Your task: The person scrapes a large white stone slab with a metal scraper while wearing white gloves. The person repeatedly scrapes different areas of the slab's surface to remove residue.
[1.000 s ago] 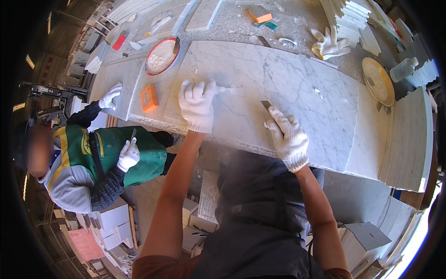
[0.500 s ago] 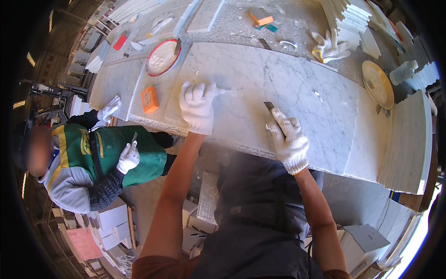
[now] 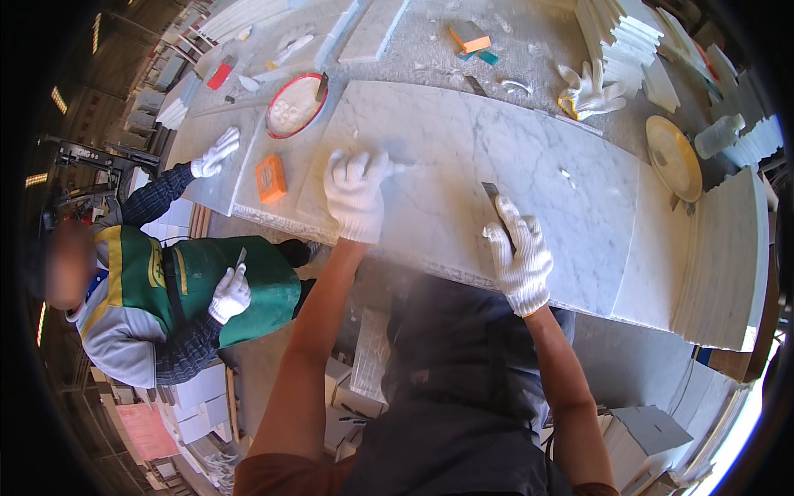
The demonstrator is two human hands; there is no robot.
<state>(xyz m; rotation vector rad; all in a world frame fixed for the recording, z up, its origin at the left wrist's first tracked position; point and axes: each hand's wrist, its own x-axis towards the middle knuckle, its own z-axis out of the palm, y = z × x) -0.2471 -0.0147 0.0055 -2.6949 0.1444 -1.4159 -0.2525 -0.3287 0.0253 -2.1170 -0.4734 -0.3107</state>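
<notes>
A grey-veined white marble slab (image 3: 430,182) lies in front of me. Over its left part is my gloved left hand (image 3: 356,186), fingers curled round a small white thing with a pointed tip (image 3: 399,167); the glove hides most of it. My gloved right hand (image 3: 521,252) grips a flat, narrow putty knife (image 3: 493,198), its blade angled up and away above the slab's middle. Beyond my left hand stand a red-rimmed bowl of white paste (image 3: 291,112), with a blade resting on its rim, and an orange block (image 3: 270,179).
A co-worker in a green apron (image 3: 256,277) stands at the left, holding a small blade in one gloved hand. At the right are a yellow plate (image 3: 674,157), a clear bottle (image 3: 718,136) and stacked slabs (image 3: 732,256). A loose glove (image 3: 591,89) lies at the back.
My right hand has shifted slightly nearer me with the putty knife turned more upright. The co-worker's far hand has moved right, over the slab. My left hand keeps nearly its place.
</notes>
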